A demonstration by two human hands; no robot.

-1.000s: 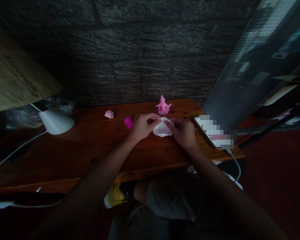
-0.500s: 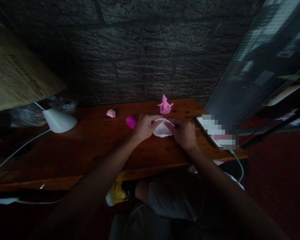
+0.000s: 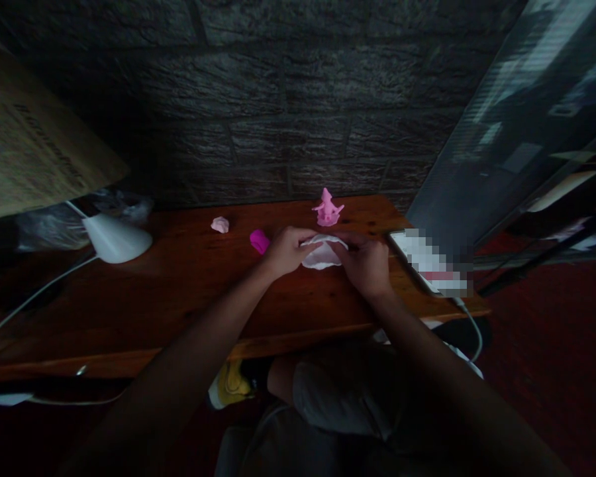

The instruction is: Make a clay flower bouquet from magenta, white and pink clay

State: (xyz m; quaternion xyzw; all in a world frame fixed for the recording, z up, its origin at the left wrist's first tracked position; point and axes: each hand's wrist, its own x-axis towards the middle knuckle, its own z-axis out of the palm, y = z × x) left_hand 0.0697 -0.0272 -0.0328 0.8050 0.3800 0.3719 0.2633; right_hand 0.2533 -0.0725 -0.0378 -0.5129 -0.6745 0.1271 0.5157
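Between both hands is a thin, flattened piece of white modelling clay [image 3: 322,255] with an uneven edge. My left hand [image 3: 292,250] pinches its left side, thumb on the near face. On the opposite side my right hand [image 3: 366,262] grips it the same way; the fingers behind the clay are partly hidden. Just left of my left hand lies a magenta clay lump [image 3: 259,241]. Farther left sits a pale pink clay lump [image 3: 220,224]. Behind the hands a pink clay figure [image 3: 327,209] with a pointed top and two arm-like parts stands upright.
The wooden table [image 3: 179,305] runs along a dark brick wall [image 3: 258,86]. A tablet-like device [image 3: 427,262], its screen blurred out, lies at the right edge with a cable attached. At left are a white lamp-like cone [image 3: 116,238] with a cord and a brown paper bag [image 3: 34,139].
The clay's near edge has risen slightly, and its upper rim now looks bent between the thumbs. Both hands keep their hold in nearly the same place.
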